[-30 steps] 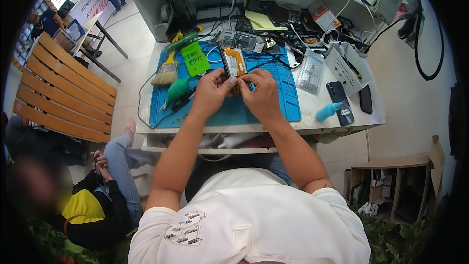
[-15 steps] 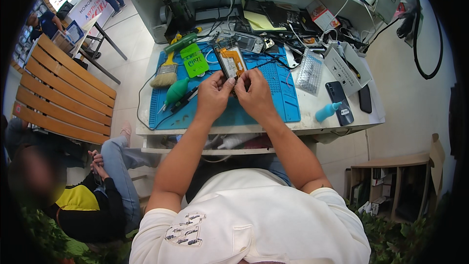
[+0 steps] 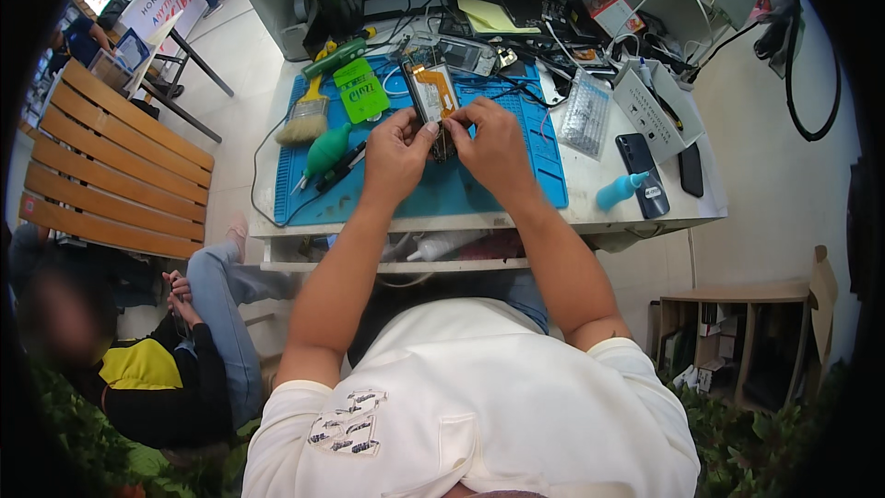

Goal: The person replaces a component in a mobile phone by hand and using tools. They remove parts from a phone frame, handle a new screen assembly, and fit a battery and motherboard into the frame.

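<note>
An opened phone (image 3: 430, 83) is held above the blue repair mat (image 3: 355, 212), its silver and black inside and orange flex cable facing up. My left hand (image 3: 395, 155) grips its lower left edge, thumb on top. My right hand (image 3: 493, 146) pinches at its lower right edge, finger and thumb close together; any small part between them is too small to make out. Left of my hands lie a green air blower (image 3: 327, 150), a black pen-like tool (image 3: 342, 166), a bright green card (image 3: 360, 91) and a wide brush (image 3: 304, 118).
Phone parts and cables (image 3: 516, 23) crowd the back of the bench. At right are bubble wrap (image 3: 584, 116), a white box (image 3: 645, 111), a dark phone (image 3: 643, 175) and a light-blue bottle (image 3: 622, 188). Below the bench top, a drawer (image 3: 406, 267) stands partly out. A person (image 3: 166, 369) sits at left.
My right hand has shifted slightly right and up along the phone's edge, its fingers spread a little from the left thumb. The left hand keeps its grip. The view has tilted slightly.
</note>
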`<state>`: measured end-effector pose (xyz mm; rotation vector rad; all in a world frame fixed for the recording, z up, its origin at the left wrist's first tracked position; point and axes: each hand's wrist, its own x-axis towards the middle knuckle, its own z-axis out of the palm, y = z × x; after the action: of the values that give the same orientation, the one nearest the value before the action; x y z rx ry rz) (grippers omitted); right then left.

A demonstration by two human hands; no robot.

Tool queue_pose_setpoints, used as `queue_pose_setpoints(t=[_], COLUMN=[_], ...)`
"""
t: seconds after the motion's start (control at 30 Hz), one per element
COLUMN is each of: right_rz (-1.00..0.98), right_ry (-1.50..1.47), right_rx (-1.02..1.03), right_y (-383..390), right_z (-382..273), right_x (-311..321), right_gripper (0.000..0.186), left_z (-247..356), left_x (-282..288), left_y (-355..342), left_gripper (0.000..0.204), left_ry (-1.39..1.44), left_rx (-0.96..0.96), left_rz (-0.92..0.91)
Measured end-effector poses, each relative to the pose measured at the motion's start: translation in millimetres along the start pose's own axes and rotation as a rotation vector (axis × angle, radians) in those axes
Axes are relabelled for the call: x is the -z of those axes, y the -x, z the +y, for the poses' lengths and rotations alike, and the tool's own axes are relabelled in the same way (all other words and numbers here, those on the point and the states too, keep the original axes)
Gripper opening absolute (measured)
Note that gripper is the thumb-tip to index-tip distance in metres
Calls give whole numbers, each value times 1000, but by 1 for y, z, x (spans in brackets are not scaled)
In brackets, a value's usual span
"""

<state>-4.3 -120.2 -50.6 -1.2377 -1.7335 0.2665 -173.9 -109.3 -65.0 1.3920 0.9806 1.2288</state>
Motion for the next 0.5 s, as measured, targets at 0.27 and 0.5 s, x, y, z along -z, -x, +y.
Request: queue_pose_setpoints(t=[0.27, 0.5], right_rz=[-172, -306], right_ry=[-101, -405], right_rx=[-195, -340], right_y=[-10, -11], right_z=[2, 15], right_x=[6, 3], right_gripper=[17, 23], left_z=[12, 8], left_x=[1, 6], left_y=[3, -3], left_gripper=[26, 48], left_ry=[99, 212], left_rx=[104, 148], left_rz=[1, -66])
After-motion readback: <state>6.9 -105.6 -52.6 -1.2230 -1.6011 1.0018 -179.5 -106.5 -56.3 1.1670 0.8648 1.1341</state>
